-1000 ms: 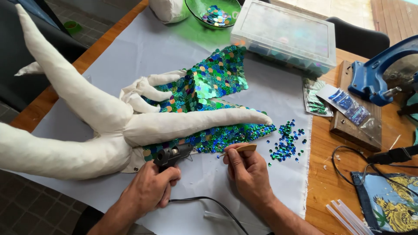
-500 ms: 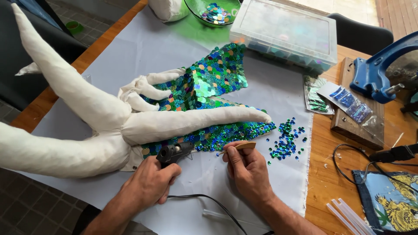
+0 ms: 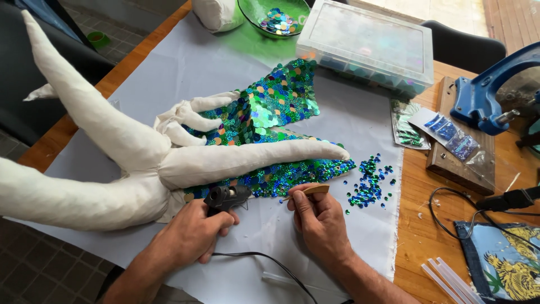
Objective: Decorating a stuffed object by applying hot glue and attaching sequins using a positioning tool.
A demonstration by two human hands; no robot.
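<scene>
- Left hand [image 3: 194, 233] fingers clenched around black glue gun [image 3: 225, 198], nozzle at near edge of sequined fabric [image 3: 270, 121].
- Right hand [image 3: 322, 220] fingers pinch wooden stick [image 3: 310, 191] against same edge.
- Loose sequins [image 3: 368, 183] just right of fabric; white stuffed figure [image 3: 140, 157] lies across it.

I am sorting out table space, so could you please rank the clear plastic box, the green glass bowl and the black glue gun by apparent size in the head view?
1. clear plastic box
2. green glass bowl, partly cut off by the frame
3. black glue gun, smallest though nearest the camera, partly covered by the left hand
</scene>
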